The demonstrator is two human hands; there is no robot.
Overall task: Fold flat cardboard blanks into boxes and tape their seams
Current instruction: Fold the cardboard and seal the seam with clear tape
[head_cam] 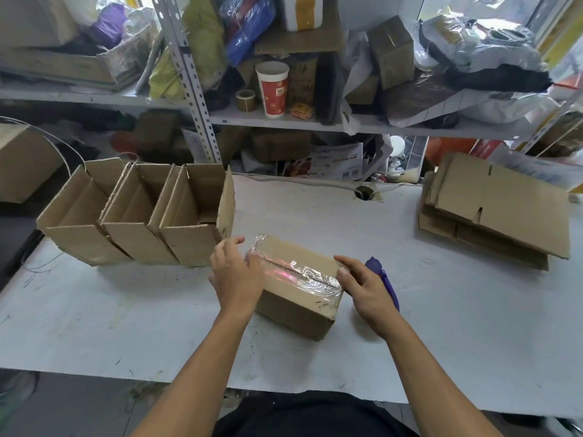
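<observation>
Pressing down tape on the box [296, 285] at table centre: clear tape [299, 272] runs wrinkled along its top seam and wraps over both ends. Left hand [236, 272] lies flat and relaxed over the box's 9 o'clock end, fingers straight; right hand [362, 288] touches the 3 o'clock end with loosely extended fingers, gripping nothing. A purple-blue tool [383, 279], likely a cutter or pen, lies just beside the right hand on the white table [441, 310]. Done so far, by my reading: three open boxes [135, 216] stand in a row at 10 o'clock. Left: a stack of flat blanks [498, 209] at 2 o'clock awaits folding. Roughly midway at best.
</observation>
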